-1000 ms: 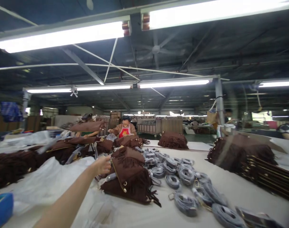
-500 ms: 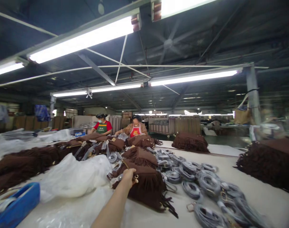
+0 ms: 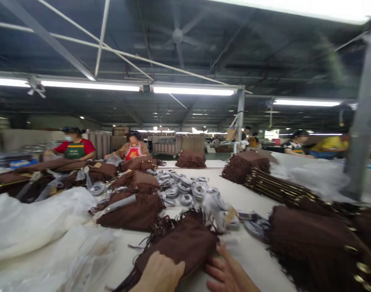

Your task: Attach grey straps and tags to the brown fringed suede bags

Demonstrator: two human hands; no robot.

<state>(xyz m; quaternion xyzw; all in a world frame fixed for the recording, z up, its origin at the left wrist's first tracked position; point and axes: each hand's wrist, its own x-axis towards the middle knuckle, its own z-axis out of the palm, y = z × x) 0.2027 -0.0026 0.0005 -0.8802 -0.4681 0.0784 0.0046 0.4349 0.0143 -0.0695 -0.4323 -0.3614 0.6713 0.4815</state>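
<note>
A dark brown fringed bag point(image 3: 188, 241) lies flat on the table right in front of me, its tassels spreading to the left and at the far end. My left hand point(image 3: 161, 269) is closed on its near edge, with the thumb pressed on the fabric and the other fingers hidden. Against the bag's right edge is my right hand point(image 3: 223, 269), its fingers extended and somewhat apart. Just beyond sits another brown bag point(image 3: 133, 211) with a grey wrapped strap point(image 3: 120, 203) across it. Grey coiled straps point(image 3: 185, 198) are heaped behind.
Clear plastic sheeting point(image 3: 36, 227) covers the left side of the white table point(image 3: 234, 194). Stacked brown bags point(image 3: 313, 243) with brass fittings stand at right, more bags point(image 3: 246, 162) farther back. Co-workers point(image 3: 77, 148) are across the table; a post point(image 3: 360, 121) rises at right.
My view has turned right. The left hand has left the bag with the strap on it and now grips a nearer bag, and my right hand has come into view beside it.
</note>
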